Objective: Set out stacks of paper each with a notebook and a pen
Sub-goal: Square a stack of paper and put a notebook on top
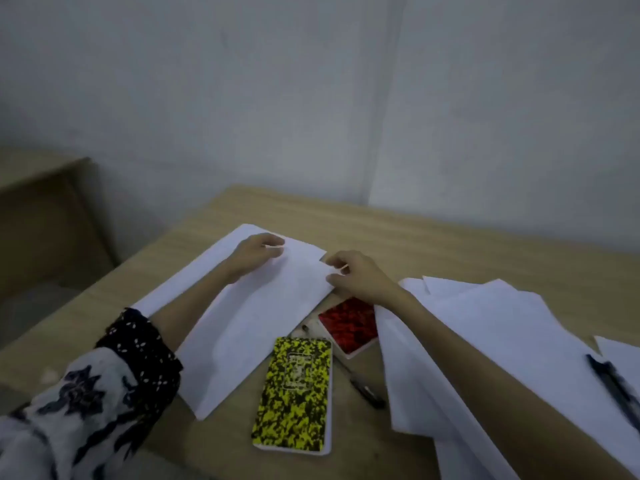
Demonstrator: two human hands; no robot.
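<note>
While both hands rest on a paper stack (pixel 242 306), left hand (pixel 254 252) flat, right hand (pixel 360 275) pinching its edge

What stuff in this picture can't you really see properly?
Head view only:
- Red notebook: far end hidden under the right hand and its wrist.
- Pen beside the yellow notebook: blurred, type unclear.
- Right paper stack: cut off by the frame edge.
- Left hand: fingertips blurred.

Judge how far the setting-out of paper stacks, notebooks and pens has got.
Done: little; no set looks complete. In hand: both hands, left and right, square the left paper stack. Left: the yellow notebook, red notebook and pen lie between stacks, unplaced.
</note>
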